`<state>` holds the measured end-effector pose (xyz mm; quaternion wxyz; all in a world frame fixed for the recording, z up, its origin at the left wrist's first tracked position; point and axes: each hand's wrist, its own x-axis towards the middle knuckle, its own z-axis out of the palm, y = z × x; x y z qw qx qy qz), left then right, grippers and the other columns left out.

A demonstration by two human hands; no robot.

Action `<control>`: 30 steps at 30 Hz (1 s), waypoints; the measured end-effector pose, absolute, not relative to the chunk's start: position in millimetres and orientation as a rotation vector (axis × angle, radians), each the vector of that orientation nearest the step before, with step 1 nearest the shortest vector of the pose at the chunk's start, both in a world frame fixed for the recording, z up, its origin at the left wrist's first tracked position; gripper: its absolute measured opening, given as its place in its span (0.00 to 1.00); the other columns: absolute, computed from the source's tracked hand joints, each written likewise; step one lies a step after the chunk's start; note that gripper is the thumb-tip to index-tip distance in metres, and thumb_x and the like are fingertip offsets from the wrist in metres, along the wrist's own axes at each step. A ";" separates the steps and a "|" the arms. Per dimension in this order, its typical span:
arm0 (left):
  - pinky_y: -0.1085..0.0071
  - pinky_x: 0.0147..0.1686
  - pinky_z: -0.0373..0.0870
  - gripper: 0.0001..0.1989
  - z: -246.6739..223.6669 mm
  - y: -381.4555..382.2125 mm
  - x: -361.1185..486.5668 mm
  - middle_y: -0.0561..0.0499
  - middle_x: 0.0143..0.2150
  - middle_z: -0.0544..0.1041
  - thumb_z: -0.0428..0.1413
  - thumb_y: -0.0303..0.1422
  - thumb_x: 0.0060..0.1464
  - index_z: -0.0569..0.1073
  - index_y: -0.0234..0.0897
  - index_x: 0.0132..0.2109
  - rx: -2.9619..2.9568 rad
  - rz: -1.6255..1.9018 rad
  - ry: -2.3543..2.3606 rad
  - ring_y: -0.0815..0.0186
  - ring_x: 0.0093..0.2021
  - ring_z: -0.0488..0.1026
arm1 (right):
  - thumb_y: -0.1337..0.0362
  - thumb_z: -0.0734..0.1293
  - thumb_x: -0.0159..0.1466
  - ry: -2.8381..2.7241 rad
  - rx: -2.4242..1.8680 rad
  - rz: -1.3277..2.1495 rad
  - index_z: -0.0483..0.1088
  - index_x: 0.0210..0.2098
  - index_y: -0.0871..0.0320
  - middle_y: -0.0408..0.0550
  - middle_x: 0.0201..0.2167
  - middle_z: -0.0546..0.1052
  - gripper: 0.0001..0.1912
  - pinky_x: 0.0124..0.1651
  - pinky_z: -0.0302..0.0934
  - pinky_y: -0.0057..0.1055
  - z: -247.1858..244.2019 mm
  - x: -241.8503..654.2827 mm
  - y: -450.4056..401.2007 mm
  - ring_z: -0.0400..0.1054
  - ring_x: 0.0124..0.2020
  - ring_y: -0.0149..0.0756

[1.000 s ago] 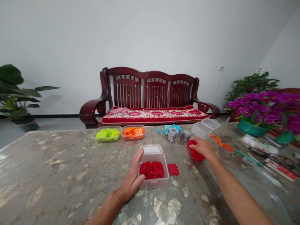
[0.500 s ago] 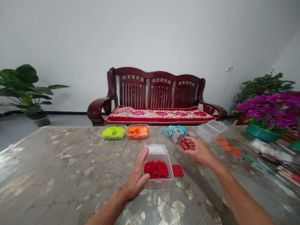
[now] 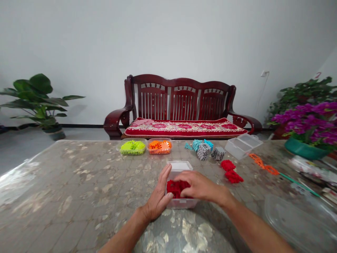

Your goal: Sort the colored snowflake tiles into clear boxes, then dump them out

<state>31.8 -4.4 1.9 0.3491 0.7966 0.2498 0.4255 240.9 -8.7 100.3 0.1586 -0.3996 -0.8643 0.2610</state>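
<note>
Red interlocking pieces (image 3: 174, 189) lie in a clear plastic box (image 3: 181, 203) near the table's front middle. Against the box's left side rests my left hand (image 3: 159, 193), thumb apart from the fingers at the near rim. My right hand (image 3: 196, 184) reaches over the right side into the box, fingers curled down among the red pieces; whether a piece is between them is hidden. Two clumps of red pieces (image 3: 233, 176) lie on the table to the right, below grey (image 3: 204, 151) and blue pieces (image 3: 197, 144).
Boxes of green pieces (image 3: 132, 147) and orange pieces (image 3: 159, 147) stand at the back. Farther right are a divided clear box (image 3: 238, 148), an orange item (image 3: 271, 169) with a green stick, a clear lid (image 3: 295, 214) and purple flowers (image 3: 310, 119). A wooden bench (image 3: 181, 98) stands beyond.
My right hand has moved from the grey pieces down into the box, and the red ring-like piece it held is no longer seen there. The view has shifted slightly.
</note>
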 end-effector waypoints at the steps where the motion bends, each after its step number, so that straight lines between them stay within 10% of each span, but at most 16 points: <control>1: 0.47 0.71 0.36 0.37 2.1 -4.5 31.9 0.45 0.76 0.39 0.42 0.52 0.66 0.39 0.44 0.74 2.062 1.100 0.651 0.47 0.74 0.38 | 0.66 0.69 0.58 -2.379 -1.183 0.732 0.76 0.45 0.55 0.45 0.44 0.81 0.14 0.51 0.62 0.32 100.8 249.0 -8.6 0.73 0.45 0.38; 12: 0.45 0.71 0.34 0.37 0.0 -3.4 30.9 0.45 0.76 0.39 0.42 0.51 0.66 0.40 0.43 0.74 2.054 1.085 0.661 0.47 0.74 0.37 | 0.68 0.64 0.56 -1.725 -2.186 0.439 0.76 0.48 0.53 0.48 0.42 0.82 0.20 0.44 0.64 0.33 82.0 433.7 -15.7 0.75 0.43 0.43; 30: 0.45 0.71 0.36 0.36 1.6 -3.8 31.1 0.45 0.76 0.40 0.42 0.51 0.66 0.40 0.44 0.74 2.066 1.095 0.662 0.45 0.74 0.38 | 0.66 0.66 0.60 -1.778 -2.464 0.068 0.76 0.46 0.51 0.51 0.41 0.81 0.15 0.43 0.61 0.33 67.4 430.9 -35.6 0.74 0.46 0.45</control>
